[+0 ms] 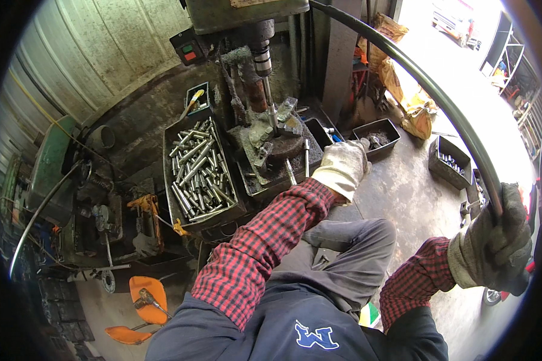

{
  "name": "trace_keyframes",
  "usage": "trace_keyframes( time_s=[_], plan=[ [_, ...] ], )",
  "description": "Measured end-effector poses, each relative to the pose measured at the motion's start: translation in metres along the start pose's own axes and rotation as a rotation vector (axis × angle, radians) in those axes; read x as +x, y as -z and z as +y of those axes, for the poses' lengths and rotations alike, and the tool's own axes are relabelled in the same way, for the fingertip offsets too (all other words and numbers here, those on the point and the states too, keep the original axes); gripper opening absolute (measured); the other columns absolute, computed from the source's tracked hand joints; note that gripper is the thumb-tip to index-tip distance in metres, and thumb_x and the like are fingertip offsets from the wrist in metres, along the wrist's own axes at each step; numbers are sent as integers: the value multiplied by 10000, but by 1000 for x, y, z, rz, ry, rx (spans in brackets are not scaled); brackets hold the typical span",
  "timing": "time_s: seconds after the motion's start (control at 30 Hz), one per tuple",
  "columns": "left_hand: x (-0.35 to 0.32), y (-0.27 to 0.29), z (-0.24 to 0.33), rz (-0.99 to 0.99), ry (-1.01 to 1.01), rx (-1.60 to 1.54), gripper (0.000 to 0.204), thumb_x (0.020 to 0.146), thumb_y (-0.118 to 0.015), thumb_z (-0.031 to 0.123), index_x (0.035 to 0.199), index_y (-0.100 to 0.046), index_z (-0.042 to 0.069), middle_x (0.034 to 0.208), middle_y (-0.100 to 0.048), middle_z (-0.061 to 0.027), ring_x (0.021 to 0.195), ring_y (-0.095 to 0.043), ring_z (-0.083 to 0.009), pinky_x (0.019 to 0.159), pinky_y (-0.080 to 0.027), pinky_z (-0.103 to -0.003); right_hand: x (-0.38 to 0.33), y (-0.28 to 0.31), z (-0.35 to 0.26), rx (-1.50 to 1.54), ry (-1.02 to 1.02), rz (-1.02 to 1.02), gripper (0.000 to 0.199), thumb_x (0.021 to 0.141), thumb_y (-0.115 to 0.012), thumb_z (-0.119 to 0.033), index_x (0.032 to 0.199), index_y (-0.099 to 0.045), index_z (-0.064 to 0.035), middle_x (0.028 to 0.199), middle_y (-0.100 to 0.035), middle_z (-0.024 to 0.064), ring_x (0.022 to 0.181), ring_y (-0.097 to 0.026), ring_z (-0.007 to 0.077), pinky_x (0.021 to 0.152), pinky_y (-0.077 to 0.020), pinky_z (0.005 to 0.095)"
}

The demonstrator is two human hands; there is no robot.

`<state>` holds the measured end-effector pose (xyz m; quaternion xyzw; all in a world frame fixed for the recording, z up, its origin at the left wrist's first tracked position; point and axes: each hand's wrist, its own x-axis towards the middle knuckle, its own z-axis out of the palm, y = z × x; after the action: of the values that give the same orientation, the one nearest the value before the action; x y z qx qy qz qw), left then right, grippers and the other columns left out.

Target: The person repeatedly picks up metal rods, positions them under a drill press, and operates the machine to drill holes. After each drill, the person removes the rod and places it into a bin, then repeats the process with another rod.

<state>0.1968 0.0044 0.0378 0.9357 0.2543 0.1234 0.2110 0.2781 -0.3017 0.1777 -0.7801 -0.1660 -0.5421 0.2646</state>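
Note:
My right hand (494, 243), in a grey work glove, wraps round the end of a long black lever (448, 105) that runs up to the drill press (247, 13). My left hand (344, 163), in a whitish glove, is closed beside the press table, near a small dark bin of metal shavings (376, 138); what its fingers hold, if anything, is hidden. Under the chuck (262, 60), the drill bit (270, 99) reaches down to a chip-covered fixture (283, 144). Two metal pins stand by the fixture, one a slim upright pin (307, 157).
Left of the press, a long bin (238, 204) is heaped with shiny metal pins. A brush (193, 101) lies behind it. At right, another bin (450, 161) holds several metal parts. An orange chair (149, 299) stands lower left. A switch box (188, 48) hangs beside the press.

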Motion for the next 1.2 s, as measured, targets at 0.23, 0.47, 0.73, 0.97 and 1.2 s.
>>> trace_keyframes(
  time_s=[0.23, 0.47, 0.73, 0.97, 1.2],
  plan=[
    [-7, 0, -3, -11, -17, 42, 477, 969, -797, 404, 1332, -728, 103, 1108, -836, -224, 1055, -826, -430, 907, -647, -562, -10, 2, -4, -465, 245, 67, 285, 1058, -737, -563, 1019, -746, -281, 605, -463, -111, 467, -453, 76, 507, -463, 193],
    [-9, -11, -10, -13, -27, 60, 419, 1001, -763, 388, 1335, -741, 136, 1074, -838, -212, 1016, -828, -422, 868, -651, -562, -20, 1, -1, -866, 221, -12, 323, 1057, -726, -611, 848, -684, -369, 563, -428, -136, 417, -414, 81, 447, -388, 272],
    [-9, -12, -8, -11, -5, 105, 414, 998, -753, 382, 1343, -758, 152, 1083, -845, -190, 1025, -832, -396, 872, -654, -547, -43, -17, 12, -657, 347, 292, 445, 1116, -656, -611, 790, -559, -324, 568, -364, -108, 421, -348, 78, 458, -343, 248],
    [-11, -15, -8, 7, 2, 76, 415, 976, -779, 416, 1316, -807, 180, 1122, -848, -182, 1039, -832, -378, 904, -653, -535, -58, -15, 12, -612, 229, 133, 455, 1146, -623, -479, 752, -511, -281, 554, -395, -89, 420, -388, 91, 447, -365, 247],
    [-23, 33, 22, -63, -62, -91, 657, 923, -855, 435, 1471, -725, 98, 1219, -819, -252, 1111, -818, -400, 965, -654, -509, -58, -11, -24, -724, 207, 220, 414, 1082, -683, -241, 715, -515, -332, 566, -397, -126, 444, -409, 76, 469, -375, 257]
  ],
)
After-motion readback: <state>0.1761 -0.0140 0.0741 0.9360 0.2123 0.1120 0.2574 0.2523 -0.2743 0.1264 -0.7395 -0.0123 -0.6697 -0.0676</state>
